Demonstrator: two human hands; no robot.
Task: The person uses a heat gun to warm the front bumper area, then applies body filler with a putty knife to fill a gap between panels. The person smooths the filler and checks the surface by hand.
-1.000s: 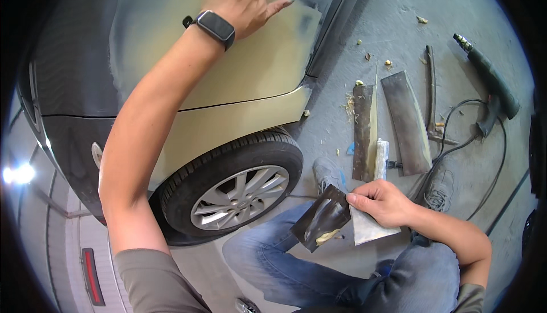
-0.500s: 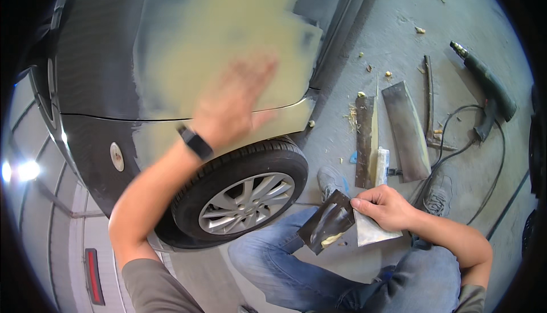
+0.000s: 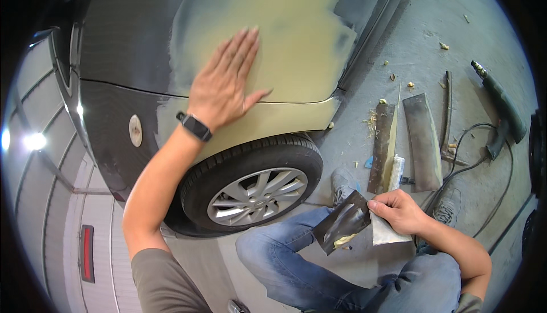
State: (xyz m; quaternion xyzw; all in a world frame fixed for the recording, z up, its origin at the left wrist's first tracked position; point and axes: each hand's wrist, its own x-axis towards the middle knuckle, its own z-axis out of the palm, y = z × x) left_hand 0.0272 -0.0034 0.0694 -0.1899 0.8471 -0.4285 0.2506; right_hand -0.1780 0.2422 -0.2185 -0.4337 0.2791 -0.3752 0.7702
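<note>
My left hand [image 3: 223,82], with a dark watch on its wrist, lies flat on the car's dark rear panel [image 3: 122,39], fingers stretched out. Under and around it spreads a broad patch of yellowish filler [image 3: 285,56], hazy grey at its edges. Its palm spans the seam above the wheel arch. Over my lap, my right hand [image 3: 399,210] pinches a dark flat plate [image 3: 343,220] with a dab of pale yellow paste [image 3: 344,240] near its lower edge. A whitish flat spreader [image 3: 386,231] is in the same grip.
The wheel [image 3: 256,190] stands below the arch. On the grey floor lie two long dark boards [image 3: 423,145] [image 3: 383,148], a white tube [image 3: 396,172], a hammer-like tool [image 3: 447,108] and a heat gun [image 3: 501,102] with its cord. Scattered yellowish scraps [image 3: 444,46] lie nearby.
My left hand, blurred before, has slid leftward across the filler and now shows sharply. My right hand keeps its grip on the plate and spreader. The whole view has shifted somewhat.
</note>
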